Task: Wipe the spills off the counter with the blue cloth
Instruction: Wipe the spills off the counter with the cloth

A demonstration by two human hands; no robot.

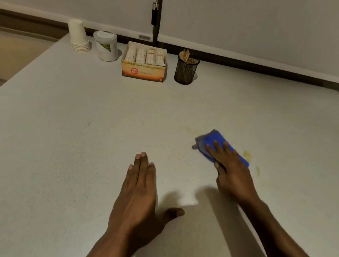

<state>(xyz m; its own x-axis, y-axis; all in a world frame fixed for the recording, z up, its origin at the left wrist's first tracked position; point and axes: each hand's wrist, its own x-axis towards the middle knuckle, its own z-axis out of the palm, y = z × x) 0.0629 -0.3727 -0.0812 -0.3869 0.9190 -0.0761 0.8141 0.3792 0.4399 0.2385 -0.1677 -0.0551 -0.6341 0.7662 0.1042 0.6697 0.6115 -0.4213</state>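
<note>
Since the blue cloth [217, 140] looks soft and light, press its middle flat. Lower right, the right hand [230, 172] presses it, fingers straight; the left hand [138, 197] lies flat.

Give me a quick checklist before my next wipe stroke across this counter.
1. Blue cloth under right hand: ok, fingers press flat on it.
2. Left hand out of the cloth's way: ok, flat on the counter, apart from it.
3. Spills gone: not ok, yellow stain beside the cloth's right edge, another smear beyond it.
4. Tea box and mesh cup clear of the stroke: ok, far back on the counter.
5. Cloth damp: cannot tell.
</note>
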